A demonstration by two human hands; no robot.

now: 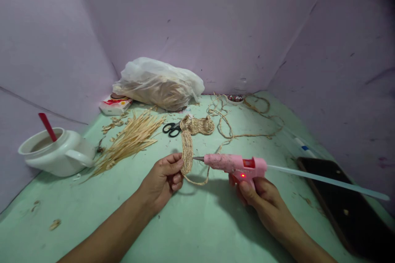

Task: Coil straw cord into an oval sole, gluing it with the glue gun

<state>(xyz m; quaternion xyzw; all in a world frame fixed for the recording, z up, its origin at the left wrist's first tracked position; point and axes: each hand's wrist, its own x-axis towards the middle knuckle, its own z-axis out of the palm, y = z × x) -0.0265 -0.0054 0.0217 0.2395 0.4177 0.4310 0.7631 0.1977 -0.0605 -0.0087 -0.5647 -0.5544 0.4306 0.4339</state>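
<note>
Rope strip (187, 152), coiled flat into a narrow oval, is held upright near the middle of the table (145, 240), raised over its surface. Left hand (168, 174): grip narrow, thumb and fingers pinching the strip's lower left side. Right hand (259, 197): grip wrapped round the handle of a pink glue gun (224, 163), red light lit, pale glue stick (327, 178) jutting out behind toward the table's right edge. Nozzle (199, 158) points left at the strip's right side; whether it touches cannot be told. No glue bead can be made out.

Rope tail (199, 183) leaves the strip's lower end, loops right and rises behind the gun; it may run on into the long rope (228, 131) lying toward the back edge, but the gun hides the crossing.

Farther back: a second coiled piece (202, 126), just behind the strip's top, with scissors (171, 130) beside it. Straw bundle (132, 139) lies toward the left edge; phone (345, 209) along the right edge.

Step in hand, as judged: gluing along the strip's outer side, so the tail can be laid against it. Next move seems to call for a steady left pinch, a thin glue line, then the tail pressed on with fingertips clear of the hot nozzle.
</note>
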